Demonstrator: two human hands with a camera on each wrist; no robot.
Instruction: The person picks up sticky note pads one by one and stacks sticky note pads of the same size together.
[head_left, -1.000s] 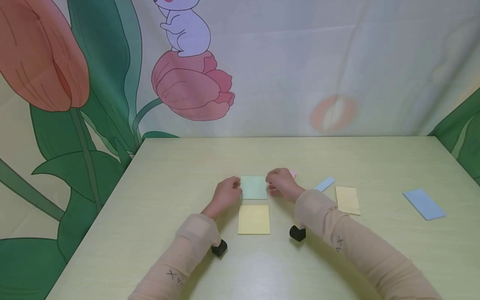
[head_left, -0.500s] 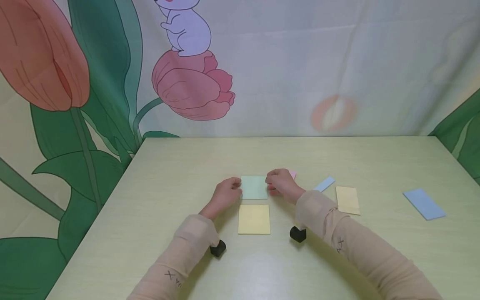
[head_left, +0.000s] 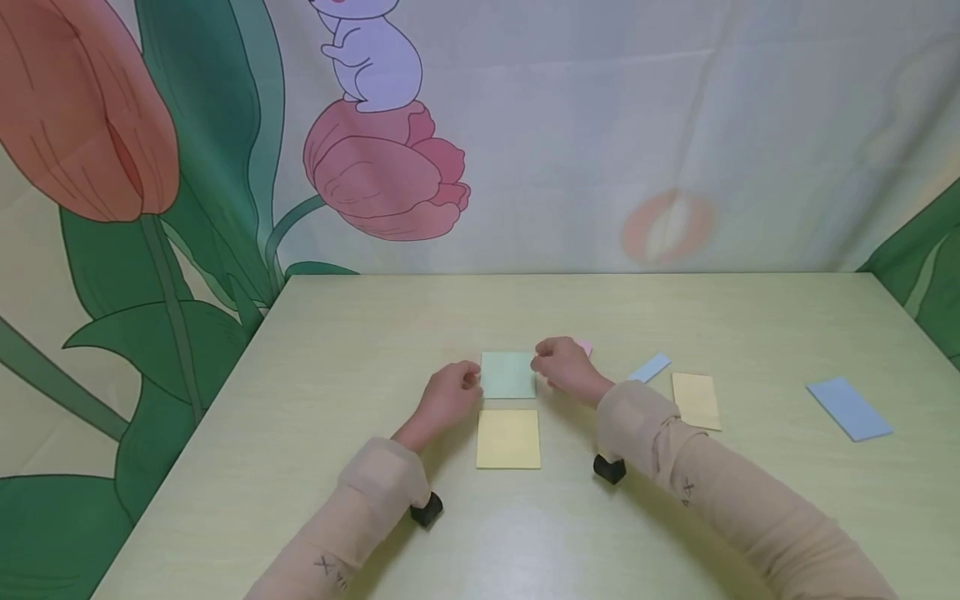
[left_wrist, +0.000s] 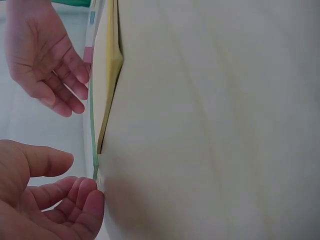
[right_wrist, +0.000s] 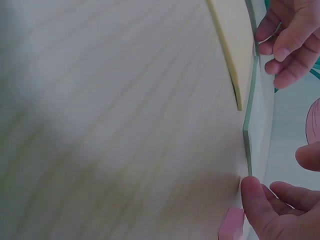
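Fingers [left_wrist: 93, 204] of left hand [head_left: 448, 393] and right hand [head_left: 567, 367], loose and unclamped, flank a green slab [head_left: 508, 375]. Likely light, stiff; pinch its sides.

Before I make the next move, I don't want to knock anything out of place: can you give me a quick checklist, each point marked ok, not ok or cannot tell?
1. Green pad flat on the table: ok.
2. One hand on each side of it: ok, left hand by its left edge, right hand by its right.
3. Both hands touching it: cannot tell.
4. Yellow pad apart from the green pad: ok, a strip of table shows between them.
5. Pink block in full view: not ok, the right hand partly hides it from the head camera.
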